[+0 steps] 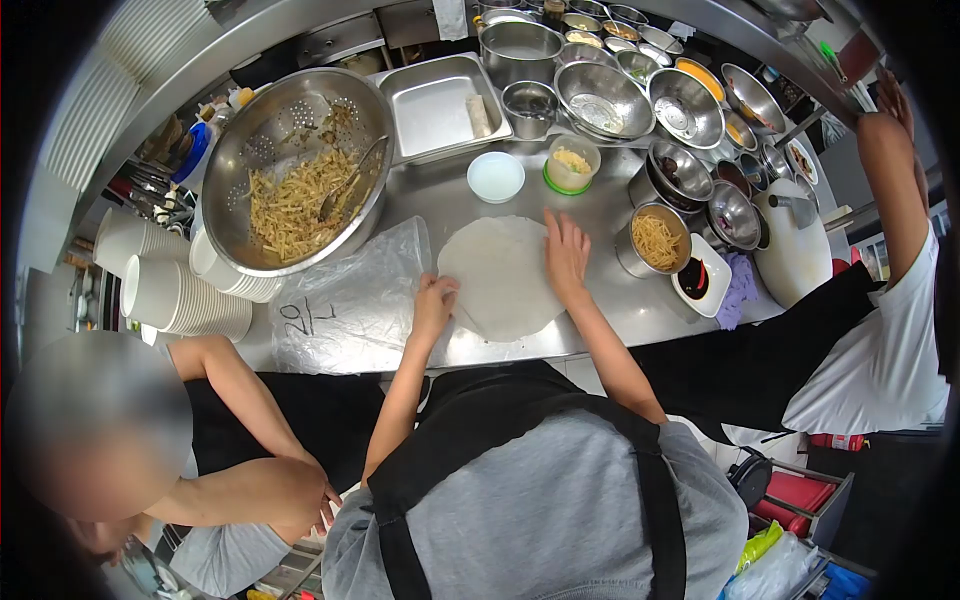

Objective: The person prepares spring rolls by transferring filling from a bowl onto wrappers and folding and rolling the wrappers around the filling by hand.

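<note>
A thin, round, pale wrapper sheet [500, 280] lies flat on the steel counter [610, 315]. At its left edge is my left hand [436, 305], fingers curled together; whether they pinch the edge is too small to tell. My right hand [567, 250] rests with fingers spread on the sheet's right edge. Just beyond the sheet stand a pale bowl [496, 177] and a green-rimmed tub [572, 164] with yellow food. A clear plastic bag [345, 300] with black writing lies left of my left hand.
A big steel colander [225, 180] of shredded food stands at left, near stacked white bowls [190, 300]. A steel tray [435, 105] is behind. Right are a pot of yellow shreds [656, 240] and a sauce dish [702, 283]. One person sits left; another stands right.
</note>
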`<state>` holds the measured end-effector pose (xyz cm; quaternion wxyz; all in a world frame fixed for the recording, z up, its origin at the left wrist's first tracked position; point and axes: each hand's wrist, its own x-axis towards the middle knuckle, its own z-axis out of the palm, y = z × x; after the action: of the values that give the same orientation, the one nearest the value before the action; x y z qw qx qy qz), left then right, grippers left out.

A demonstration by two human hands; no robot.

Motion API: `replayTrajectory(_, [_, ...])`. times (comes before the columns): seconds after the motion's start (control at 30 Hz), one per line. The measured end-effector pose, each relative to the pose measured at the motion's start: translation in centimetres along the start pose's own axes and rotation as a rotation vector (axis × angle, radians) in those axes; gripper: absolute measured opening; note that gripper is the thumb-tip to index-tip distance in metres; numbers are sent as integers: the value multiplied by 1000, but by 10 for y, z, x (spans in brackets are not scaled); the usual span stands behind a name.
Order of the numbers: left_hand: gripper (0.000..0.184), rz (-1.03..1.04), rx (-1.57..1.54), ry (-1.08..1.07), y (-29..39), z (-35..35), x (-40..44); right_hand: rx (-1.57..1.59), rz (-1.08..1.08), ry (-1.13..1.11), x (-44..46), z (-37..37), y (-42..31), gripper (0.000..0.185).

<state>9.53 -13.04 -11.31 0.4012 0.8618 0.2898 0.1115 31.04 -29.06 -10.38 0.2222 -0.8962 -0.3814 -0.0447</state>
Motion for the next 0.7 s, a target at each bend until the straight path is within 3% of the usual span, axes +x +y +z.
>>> replayTrajectory(0.03, [37,58,22,29,-2,0,-3,-4,-39,42,-4,0,-5,53])
replayTrajectory(0.1, [38,176,66,87,-4,-1,-8,44,-214,-84,-21,14,-5,60])
replayTrajectory(0.13, [39,130,45,66,-6,3,-12,70,-306,-147,-29,18,-7,63])
replayTrajectory(0.23, [41,24,86,82,-4,2,-20,0,-199,-278,-19,11,-19,72])
replayTrajectory(0.33, [40,25,295,131,17,-2,-24,15,-306,-10,12,-35,-69,63])
replayTrajectory(0.4, [39,50,447,149,33,-14,-29,218,-496,184,46,-71,-122,49])
replayTrajectory(0.5, [28,94,177,246,35,-37,-36,279,-799,362,104,-86,-201,29])
replayTrajectory(0.6, [26,-92,-428,409,8,-60,-32,-53,-940,240,163,-54,-249,17])
replayTrajectory(0.7, [33,-89,-879,710,14,-98,-36,-331,-1014,127,196,-8,-265,14])
